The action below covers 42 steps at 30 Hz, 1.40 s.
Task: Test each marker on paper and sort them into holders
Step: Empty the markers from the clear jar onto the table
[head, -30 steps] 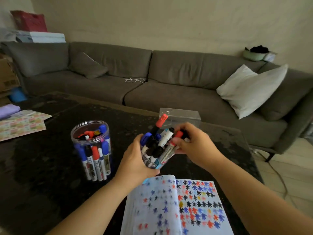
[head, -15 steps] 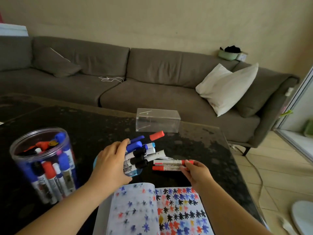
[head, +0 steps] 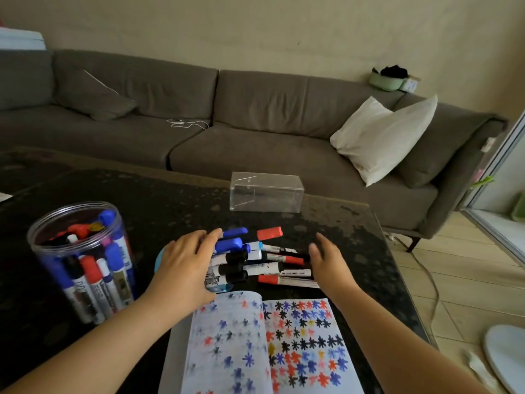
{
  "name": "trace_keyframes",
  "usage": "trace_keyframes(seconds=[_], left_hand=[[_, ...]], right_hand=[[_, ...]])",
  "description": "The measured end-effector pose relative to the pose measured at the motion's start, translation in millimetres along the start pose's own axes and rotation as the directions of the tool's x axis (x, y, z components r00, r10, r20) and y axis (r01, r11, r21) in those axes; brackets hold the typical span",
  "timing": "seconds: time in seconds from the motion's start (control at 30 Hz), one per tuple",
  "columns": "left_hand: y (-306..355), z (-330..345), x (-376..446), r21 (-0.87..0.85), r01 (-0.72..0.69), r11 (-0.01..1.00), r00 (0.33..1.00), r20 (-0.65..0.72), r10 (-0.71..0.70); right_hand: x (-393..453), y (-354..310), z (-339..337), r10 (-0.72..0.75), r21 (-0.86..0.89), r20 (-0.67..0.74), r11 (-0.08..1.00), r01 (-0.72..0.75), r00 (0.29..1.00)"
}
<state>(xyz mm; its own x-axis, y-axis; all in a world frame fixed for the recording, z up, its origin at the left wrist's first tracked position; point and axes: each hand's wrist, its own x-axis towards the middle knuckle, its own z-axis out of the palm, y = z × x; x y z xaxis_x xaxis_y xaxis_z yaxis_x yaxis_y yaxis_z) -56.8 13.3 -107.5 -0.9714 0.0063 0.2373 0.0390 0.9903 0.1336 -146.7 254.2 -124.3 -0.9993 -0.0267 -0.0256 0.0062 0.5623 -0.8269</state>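
Head view looks down over a dark table (head: 159,211), with a grey sofa (head: 255,115) filling the upper half of the frame and a white cushion (head: 383,135) leaning at its right end.

At the centre of the frame the left hand (head: 184,265) is curled round a light blue holder (head: 160,258) tipped onto its side, fingers wrapped over the top of it. A bundle of markers (head: 233,260) sticks out of that holder toward the right, blue caps uppermost, black caps beneath. Just right of them a few loose markers (head: 287,268) lie flat on the table, red and black caps showing, and one red cap (head: 270,233) pokes up above the rest.

The right hand (head: 329,264) sits just beside the loose markers with its fingers straight and spread, gripping nothing; whether its palm edge touches the nearest barrel I cannot tell.

At the lower left a clear round tub (head: 82,260) stands upright, packed with red, blue and black markers. A clear rectangular box (head: 265,191) sits further up the table, well apart from the hands, near the sofa edge.

At the bottom centre an open notebook (head: 261,345) lies just below the hands, both pages covered in blue, red and black star scribbles, with one yellow mark. A white round object (head: 505,354) lies on the floor at the lower right.
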Motion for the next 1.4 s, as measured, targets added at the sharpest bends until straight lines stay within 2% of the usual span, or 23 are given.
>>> trace_keyframes(seconds=[0.07,0.1,0.17,0.27,0.4,0.67,0.77,0.87,1.0,1.1,1.2,1.27,1.33,1.4], left_hand=[[2.3,-2.5,-2.6,0.069,-0.022,0.997,1.0,-0.019,0.024],[5.1,-4.1,-3.6,0.114,-0.029,0.993,0.999,-0.025,0.032],[13.8,-7.4,-6.1,0.18,-0.029,0.983,0.999,-0.018,0.033],[26.8,-10.6,-11.3,0.244,-0.03,0.969,0.999,-0.025,0.037],[33.2,-7.0,-16.0,0.286,-0.061,0.956,0.998,-0.001,0.064],[43.8,3.8,-10.2,0.282,-0.118,0.952,0.993,0.045,0.11],[38.7,6.3,-7.7,0.236,-0.056,0.97,0.997,0.062,0.043],[25.8,8.9,-7.9,0.222,-0.044,0.974,0.998,0.054,0.033],[22.3,14.1,-13.1,0.218,-0.072,0.973,0.997,0.035,0.065],[17.2,18.4,-15.2,0.199,-0.076,0.977,0.997,0.001,0.077],[16.3,16.8,-16.3,0.181,-0.092,0.979,0.996,0.011,0.091],[16.9,17.2,-17.8,0.162,-0.092,0.983,0.996,0.027,0.089],[17.0,17.2,-19.9,0.146,-0.08,0.986,0.996,0.036,0.076],[16.8,16.7,-21.3,0.128,-0.06,0.99,0.998,0.009,0.059]], right_hand=[[-24.1,-25.8,-7.3,-0.114,0.349,0.136,0.935,0.06,0.984],[-36.5,-40.6,-9.6,-0.147,0.421,0.234,0.906,0.036,0.961],[-51.1,-58.8,-5.0,-0.165,0.383,0.337,0.923,0.025,0.927],[-52.9,-64.3,11.9,-0.042,0.235,0.198,0.972,-0.006,0.979],[-54.1,-48.3,17.4,0.094,0.266,0.14,0.955,-0.129,0.986],[-42.4,-25.9,-13.6,-0.145,0.195,0.168,0.974,0.111,0.975],[-30.3,-10.7,-39.2,-0.184,0.372,0.06,0.916,0.149,0.981],[-15.1,7.1,-64.3,-0.115,0.441,0.031,0.893,0.09,0.993],[-0.9,15.5,-42.2,0.119,0.334,0.022,0.935,-0.12,0.993],[-0.6,14.5,-10.1,0.161,0.188,0.093,0.966,-0.176,0.983],[-2.5,11.4,8.0,0.106,-0.08,0.104,0.992,-0.098,0.989],[-8.3,5.7,6.9,0.042,-0.217,0.059,0.976,-0.028,0.997],[-22.1,-4.6,-0.3,-0.082,-0.156,0.096,0.983,0.097,0.992],[-42.7,-15.9,-3.3,-0.172,-0.076,0.261,0.977,0.197,0.95]])
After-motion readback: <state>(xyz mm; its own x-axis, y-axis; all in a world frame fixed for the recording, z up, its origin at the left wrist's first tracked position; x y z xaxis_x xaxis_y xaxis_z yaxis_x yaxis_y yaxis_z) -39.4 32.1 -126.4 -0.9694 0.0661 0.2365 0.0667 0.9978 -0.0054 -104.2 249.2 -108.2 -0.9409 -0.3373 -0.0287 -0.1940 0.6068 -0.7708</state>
